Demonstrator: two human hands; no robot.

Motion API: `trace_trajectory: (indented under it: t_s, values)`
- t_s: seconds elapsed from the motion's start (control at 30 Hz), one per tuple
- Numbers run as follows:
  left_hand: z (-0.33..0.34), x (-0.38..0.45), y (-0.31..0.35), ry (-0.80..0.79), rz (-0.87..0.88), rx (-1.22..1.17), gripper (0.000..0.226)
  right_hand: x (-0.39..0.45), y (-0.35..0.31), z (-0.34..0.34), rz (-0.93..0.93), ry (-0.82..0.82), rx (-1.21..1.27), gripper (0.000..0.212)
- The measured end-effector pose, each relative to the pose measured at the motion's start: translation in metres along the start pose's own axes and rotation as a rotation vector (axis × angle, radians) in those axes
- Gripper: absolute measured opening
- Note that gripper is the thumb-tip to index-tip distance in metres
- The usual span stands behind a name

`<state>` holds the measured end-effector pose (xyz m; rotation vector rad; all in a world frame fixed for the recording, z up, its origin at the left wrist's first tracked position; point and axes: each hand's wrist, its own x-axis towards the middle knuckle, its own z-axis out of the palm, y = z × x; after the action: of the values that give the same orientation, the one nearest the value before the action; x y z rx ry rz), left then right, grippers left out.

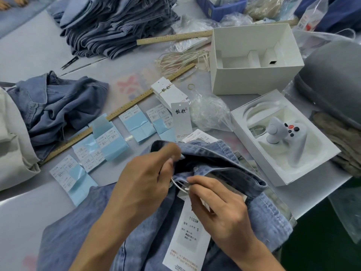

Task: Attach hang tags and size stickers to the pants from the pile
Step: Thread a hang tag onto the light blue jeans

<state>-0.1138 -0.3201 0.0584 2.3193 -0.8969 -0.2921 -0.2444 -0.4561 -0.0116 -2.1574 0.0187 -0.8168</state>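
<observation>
A pair of light blue denim pants (214, 153) lies in front of me, waistband open. My left hand (144, 180) grips the waistband edge near the button. My right hand (216, 204) pinches a white string (180, 187) at the waistband. A white hang tag (188, 233) printed "1103#" and "S" hangs from that string over the pants. Several blue-backed size sticker sheets (109, 141) lie in a row beyond the pants. A bundle of hang tags (169, 92) and a loose tag (181, 120) rest behind them.
A tall pile of folded denim (117, 26) stands at the back. Crumpled denim (56, 106) lies left beside a long wooden ruler (117, 112). White boxes (252, 75), one holding a game controller (287, 137), sit right. Loose strings (181, 59) and plastic bags (211, 112) lie mid-table.
</observation>
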Motion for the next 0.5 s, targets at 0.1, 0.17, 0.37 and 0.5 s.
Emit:
trace_trajectory:
  t_s: [0.1,0.17,0.37,0.5]
  values:
    - [-0.005,-0.002,0.004,-0.094,0.003,0.054,0.023,0.001,-0.002,0.001,0.031,0.045,-0.038,0.011]
    - [-0.009,-0.001,0.006,-0.115,-0.030,0.114,0.025,0.002,-0.004,0.003,0.029,0.062,-0.067,0.011]
    - [-0.008,-0.003,0.013,-0.120,-0.030,0.240,0.039,-0.001,-0.001,0.001,-0.051,0.009,-0.116,0.006]
    - [-0.006,-0.002,0.016,-0.140,-0.045,0.222,0.045,-0.001,0.002,-0.004,-0.046,-0.011,-0.084,0.007]
